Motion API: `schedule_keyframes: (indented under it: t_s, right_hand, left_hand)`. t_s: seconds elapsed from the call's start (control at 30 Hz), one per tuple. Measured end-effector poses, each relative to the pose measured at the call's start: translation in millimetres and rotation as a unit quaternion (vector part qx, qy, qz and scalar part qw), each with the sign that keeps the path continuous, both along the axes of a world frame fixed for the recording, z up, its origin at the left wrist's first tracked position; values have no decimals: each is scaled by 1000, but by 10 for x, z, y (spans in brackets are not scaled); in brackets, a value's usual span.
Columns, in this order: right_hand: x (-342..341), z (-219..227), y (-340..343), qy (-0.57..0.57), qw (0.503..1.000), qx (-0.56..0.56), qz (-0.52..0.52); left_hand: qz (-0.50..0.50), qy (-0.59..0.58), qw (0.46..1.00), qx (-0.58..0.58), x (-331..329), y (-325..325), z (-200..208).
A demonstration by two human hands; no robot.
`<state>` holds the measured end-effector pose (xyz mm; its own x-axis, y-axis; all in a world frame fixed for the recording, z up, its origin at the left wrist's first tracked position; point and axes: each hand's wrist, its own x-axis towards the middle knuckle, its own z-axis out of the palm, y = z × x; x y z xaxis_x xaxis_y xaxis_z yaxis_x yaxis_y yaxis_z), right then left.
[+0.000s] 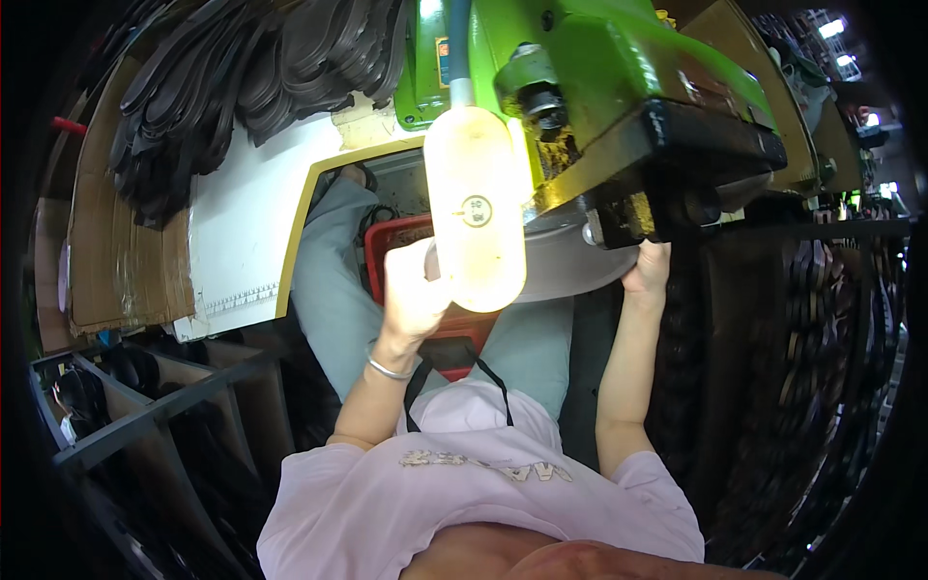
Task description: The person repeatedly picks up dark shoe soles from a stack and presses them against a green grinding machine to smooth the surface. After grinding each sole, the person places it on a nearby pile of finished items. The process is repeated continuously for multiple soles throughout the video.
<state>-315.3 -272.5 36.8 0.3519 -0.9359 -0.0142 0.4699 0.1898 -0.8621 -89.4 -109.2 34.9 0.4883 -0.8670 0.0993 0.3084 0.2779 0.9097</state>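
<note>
A long, smooth grey sole-like piece (570, 266) stretches between my two hands, below the head of a green machine (619, 58). At its left end, my left hand (416, 290) is closed on it; some of the fingers are hidden. My right hand (648, 269) grips the right end, its fingertips partly behind the machine's dark lower part. A bright oval lamp (474, 261) hangs in front and covers the middle-left of the piece, so I cannot see where it meets the machine.
Stacked dark shoe soles (319, 48) lie on the white tabletop (242, 213) and over a cardboard box (126, 261) at left. A red crate (387, 237) sits below, between my legs. Racks stand low left (174, 401) and along the right (802, 319).
</note>
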Motion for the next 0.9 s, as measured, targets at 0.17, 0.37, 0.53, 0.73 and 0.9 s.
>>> schedule_keyframes:
  t_s: [0.17,0.37,0.53,0.73,0.9]
  right_hand:
    - [282,-171,203,-34,998,-26,48]
    - [342,-152,344,1,998,-57,-8]
    - [-111,-21,-85,55,992,-64,-97]
    - [-176,171,-292,23,991,-34,-124]
    - [0,-25,-135,8,999,-5,-40]
  left_hand:
    - [11,15,999,42,350,282,67]
    - [5,-45,993,107,412,518,-128]
    - [-14,-87,994,58,-156,147,40]
    - [-88,-13,996,31,-371,-128,-294]
    - [-28,39,997,58,-140,75,-61]
